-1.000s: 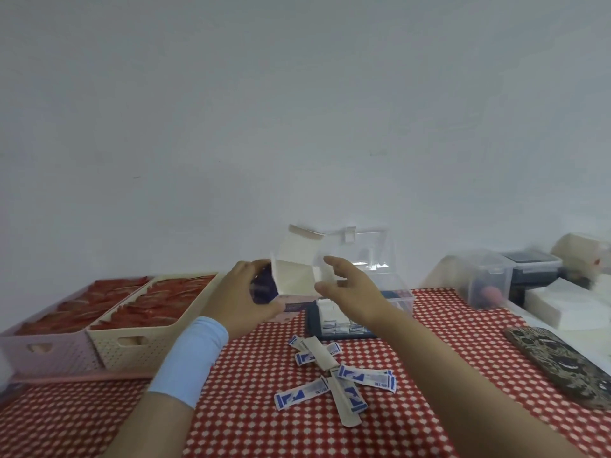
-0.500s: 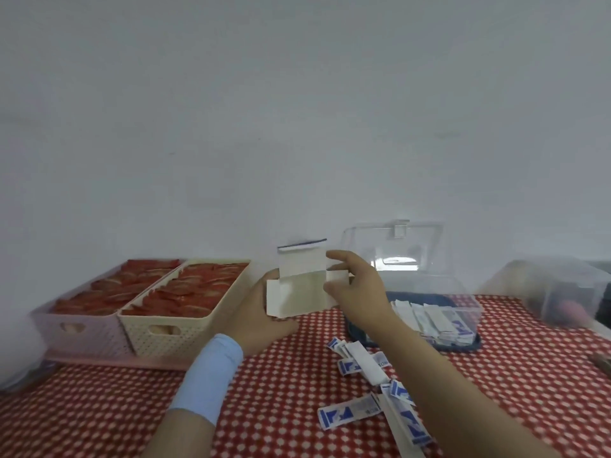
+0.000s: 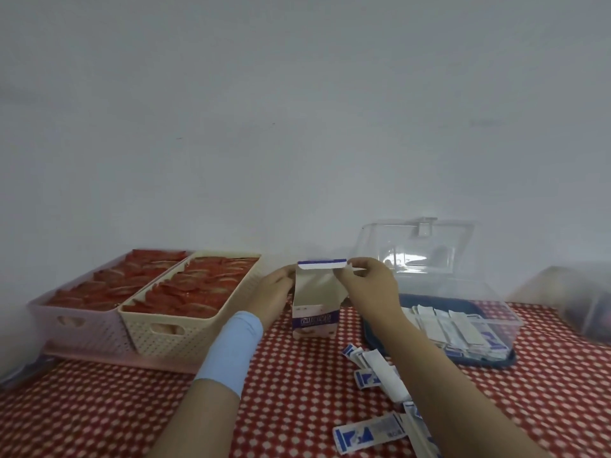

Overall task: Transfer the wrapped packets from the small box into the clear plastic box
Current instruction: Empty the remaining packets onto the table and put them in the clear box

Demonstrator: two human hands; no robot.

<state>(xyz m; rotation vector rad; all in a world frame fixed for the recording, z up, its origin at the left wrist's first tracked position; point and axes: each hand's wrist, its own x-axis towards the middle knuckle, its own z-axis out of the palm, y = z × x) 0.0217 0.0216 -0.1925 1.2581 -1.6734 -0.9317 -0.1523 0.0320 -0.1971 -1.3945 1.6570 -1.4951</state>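
A small white and purple cardboard box stands upright above the red checked tablecloth. My left hand grips its left side. My right hand pinches its top flap at the right. The clear plastic box sits to the right with its lid tilted up at the back; several white and blue wrapped packets lie inside it. More wrapped packets lie loose on the cloth in front, partly under my right forearm.
Two woven baskets of red packets, one cream and one pink, stand at the left. Another clear container is blurred at the far right. A plain wall rises behind the table.
The view swung left and down. The small box, held tilted with its flap open, now stands upright with the flap folded down under my right fingers.
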